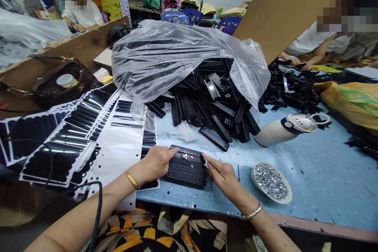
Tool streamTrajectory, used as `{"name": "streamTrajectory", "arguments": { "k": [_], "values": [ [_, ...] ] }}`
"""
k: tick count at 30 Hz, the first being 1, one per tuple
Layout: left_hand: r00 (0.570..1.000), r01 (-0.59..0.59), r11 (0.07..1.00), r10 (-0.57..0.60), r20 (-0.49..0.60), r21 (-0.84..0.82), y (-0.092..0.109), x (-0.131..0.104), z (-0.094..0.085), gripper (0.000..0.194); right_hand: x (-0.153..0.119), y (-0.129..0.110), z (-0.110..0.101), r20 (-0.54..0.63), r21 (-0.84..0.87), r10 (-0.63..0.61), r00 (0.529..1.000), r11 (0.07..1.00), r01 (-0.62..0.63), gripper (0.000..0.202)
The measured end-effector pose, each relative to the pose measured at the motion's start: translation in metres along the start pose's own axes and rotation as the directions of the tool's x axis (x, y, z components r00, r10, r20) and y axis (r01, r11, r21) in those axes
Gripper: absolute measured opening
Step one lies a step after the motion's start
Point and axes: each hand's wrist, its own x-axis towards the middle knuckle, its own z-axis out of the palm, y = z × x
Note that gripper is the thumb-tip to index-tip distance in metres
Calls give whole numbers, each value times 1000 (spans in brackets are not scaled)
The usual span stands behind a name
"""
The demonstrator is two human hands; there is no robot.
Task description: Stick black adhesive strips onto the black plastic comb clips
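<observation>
Several black plastic strips (186, 171) with a mesh pattern lie side by side in a block at the table's front edge. A few small shiny metal rings (185, 156) rest on the upper strips. At the block's left end, my left hand (155, 162) is closed, its index finger laid over the top strip. My right hand (222, 174) grips the opposite end, with its fingertips at the upper right corner; its thumb is partly hidden. To the right stands a white bowl (290, 197) full of similar small metal rings. A thin dark stick (238, 173) shows just beyond my right hand.
Behind the block, loose black comb-like pieces (217, 136) spill from a clear plastic bag (165, 47). Printed sticker sheets (118, 153) and a brown handbag (59, 82) lie left. A white bottle (274, 130) lies tilted at right. Two co-workers (85, 15) sit farther back.
</observation>
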Motion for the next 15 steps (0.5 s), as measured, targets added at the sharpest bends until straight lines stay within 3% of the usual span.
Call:
{"name": "streamTrajectory", "arguments": {
  "k": [6,10,15],
  "values": [
    [1000,8,1000,-8,11,17,2,2,-3,50,-6,4,2,-33,-311,-224,974,929,203,43],
    [1000,6,1000,-6,3,17,3,2,-4,48,-5,-2,0,-51,-144,-151,987,979,143,40],
    [1000,9,1000,-9,-1,24,4,2,-5,44,-2,-3,-4,-152,20,-55,987,998,58,37]
  ]
}}
